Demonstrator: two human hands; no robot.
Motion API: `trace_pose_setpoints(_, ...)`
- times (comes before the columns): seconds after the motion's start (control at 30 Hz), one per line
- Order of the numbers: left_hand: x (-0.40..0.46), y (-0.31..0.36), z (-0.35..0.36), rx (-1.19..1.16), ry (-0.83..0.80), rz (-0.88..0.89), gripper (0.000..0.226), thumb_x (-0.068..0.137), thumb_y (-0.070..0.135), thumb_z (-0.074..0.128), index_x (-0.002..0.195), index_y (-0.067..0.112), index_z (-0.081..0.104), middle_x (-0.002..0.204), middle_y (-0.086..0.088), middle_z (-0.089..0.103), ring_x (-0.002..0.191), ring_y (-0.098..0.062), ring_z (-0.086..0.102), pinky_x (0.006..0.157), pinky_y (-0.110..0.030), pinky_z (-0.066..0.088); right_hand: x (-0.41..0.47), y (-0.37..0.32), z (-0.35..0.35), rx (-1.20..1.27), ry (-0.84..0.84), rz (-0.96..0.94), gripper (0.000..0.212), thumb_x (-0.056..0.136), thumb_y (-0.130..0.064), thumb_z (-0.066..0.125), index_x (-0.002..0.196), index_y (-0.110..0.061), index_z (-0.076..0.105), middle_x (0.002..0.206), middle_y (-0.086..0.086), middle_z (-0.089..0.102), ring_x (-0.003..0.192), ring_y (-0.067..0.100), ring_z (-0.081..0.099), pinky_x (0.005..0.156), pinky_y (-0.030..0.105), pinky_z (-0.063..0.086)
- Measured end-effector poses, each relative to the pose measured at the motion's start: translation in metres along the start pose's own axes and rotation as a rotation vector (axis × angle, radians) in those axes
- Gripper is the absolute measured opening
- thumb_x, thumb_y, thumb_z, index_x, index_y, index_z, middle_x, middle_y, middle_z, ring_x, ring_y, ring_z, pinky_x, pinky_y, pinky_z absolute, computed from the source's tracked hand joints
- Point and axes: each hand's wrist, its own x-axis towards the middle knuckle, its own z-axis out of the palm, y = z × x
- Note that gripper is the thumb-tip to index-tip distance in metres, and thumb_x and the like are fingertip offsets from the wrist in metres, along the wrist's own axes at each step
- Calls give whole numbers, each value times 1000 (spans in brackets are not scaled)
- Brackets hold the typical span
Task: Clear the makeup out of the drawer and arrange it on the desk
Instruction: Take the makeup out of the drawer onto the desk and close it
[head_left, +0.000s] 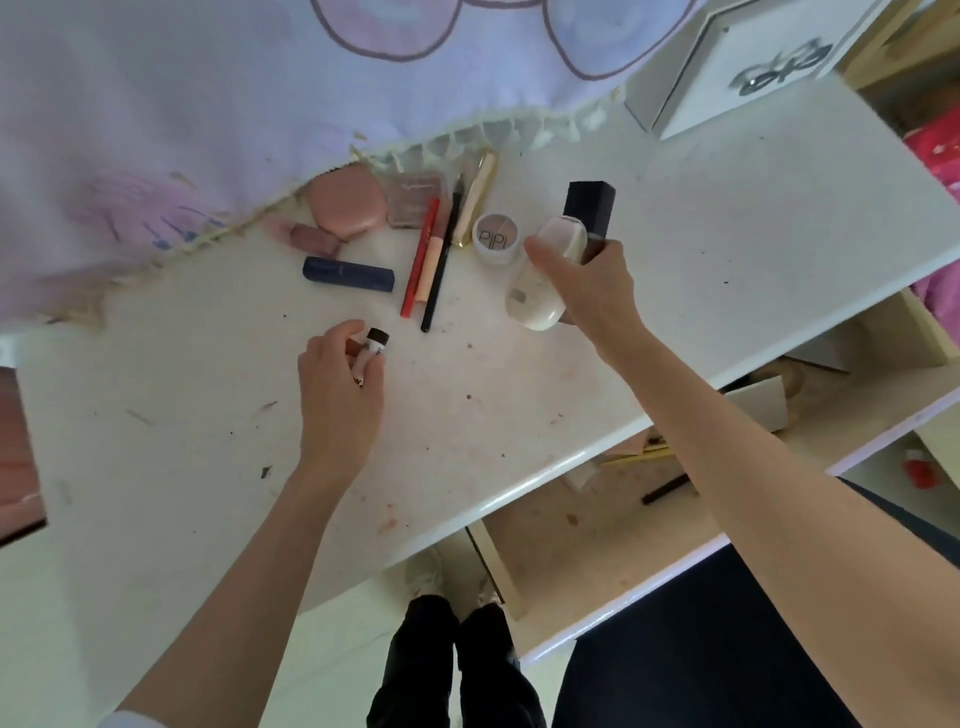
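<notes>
The left hand (337, 395) curls its fingers around a small tube (370, 349) with a dark cap, held just above the desk (519, 415). The right hand (587, 291) grips a cream oval case (540, 280), thumb on its far side, the case tilted with its near end on the desk. A black box (589, 208) stands just behind it. Left of the case lie a round pot (496, 238), 3 pencils (428, 260), a navy tube (348, 274), a pink compact (345, 208) and a palette (415, 200). The drawer (613, 514) stands open at the near right, a black pencil (665, 489) inside.
</notes>
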Motion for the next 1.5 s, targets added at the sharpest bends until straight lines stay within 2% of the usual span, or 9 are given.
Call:
trace_pose_setpoints(0.2, 29, -9, 17, 7, 133, 129, 16, 90, 14, 54, 102, 3, 54, 98, -12, 53, 86, -23, 46, 78, -41, 47, 33, -27, 17, -96, 141, -65, 67, 77, -50, 67, 122, -10, 39, 92, -6, 51, 89, 18, 56, 80, 34, 51)
trace_pose_setpoints(0.3, 33, -13, 23, 76, 187, 243, 13, 91, 13, 53, 98, 2, 55, 93, -13, 55, 80, -22, 44, 72, -37, 42, 50, -31, 22, -149, 149, -66, 67, 79, -52, 64, 122, -8, 36, 98, -2, 50, 87, 17, 53, 74, 30, 46)
trace_pose_setpoints(0.57, 31, -17, 28, 194, 184, 310, 31, 82, 6, 38, 109, 7, 52, 108, -15, 52, 99, -29, 45, 86, -39, 37, 91, -43, 37, -361, 205, -132, 60, 83, -48, 60, 121, -6, 39, 118, 11, 52, 107, 28, 53, 92, 43, 47)
trace_pose_setpoints(0.77, 33, -23, 28, 31, 245, 318, 26, 87, -4, 53, 107, 13, 49, 102, -19, 44, 93, -22, 34, 84, -22, 32, 95, -47, 40, -338, 202, -201, 33, 92, -25, 51, 119, -6, 49, 120, 9, 53, 105, 21, 52, 81, 23, 39)
trace_pose_setpoints(0.9, 33, -21, 27, -14, 240, 278, 20, 85, -5, 57, 104, 3, 56, 104, -19, 47, 95, -22, 39, 80, -27, 42, 65, -33, 30, -250, 241, -269, 32, 94, -17, 47, 124, -8, 49, 122, 6, 53, 97, 10, 53, 81, 16, 40)
trace_pose_setpoints(1.0, 34, -20, 27, 17, 237, 325, 25, 86, -7, 51, 110, 1, 57, 108, -18, 48, 99, -24, 44, 86, -25, 42, 33, -9, 26, -320, 216, -370, 36, 95, -16, 45, 130, -6, 46, 130, 8, 51, 112, 18, 54, 90, 17, 39)
trace_pose_setpoints(1.17, 34, -19, 25, -49, 205, 338, 23, 88, -3, 51, 110, -1, 59, 105, -15, 60, 101, -17, 46, 91, -19, 36, -5, 38, 21, -787, 65, -398, 57, 100, -31, 32, 149, -8, 13, 157, 8, 16, 145, 21, 12, 116, 30, 5)
trace_pose_setpoints(1.33, 35, -22, 25, 44, 121, 368, 32, 94, 11, 49, 124, 2, 55, 120, -13, 58, 115, -27, 45, 100, -37, 41, -34, 75, 7, -1164, 30, -411, 57, 99, -44, 10, 150, -19, 3, 159, 4, -2, 146, 22, -6, 116, 39, -12)
trace_pose_setpoints(1.5, 0, -15, 20, -82, 52, 275, 48, 92, 8, 50, 138, 4, 34, 140, -15, 37, 130, -23, 34, 104, -3, 18, -68, 94, -16, -1123, -64, -466, 66, 92, -49, -1, 150, -19, 9, 158, 5, 2, 145, 21, -6, 115, 37, -12)
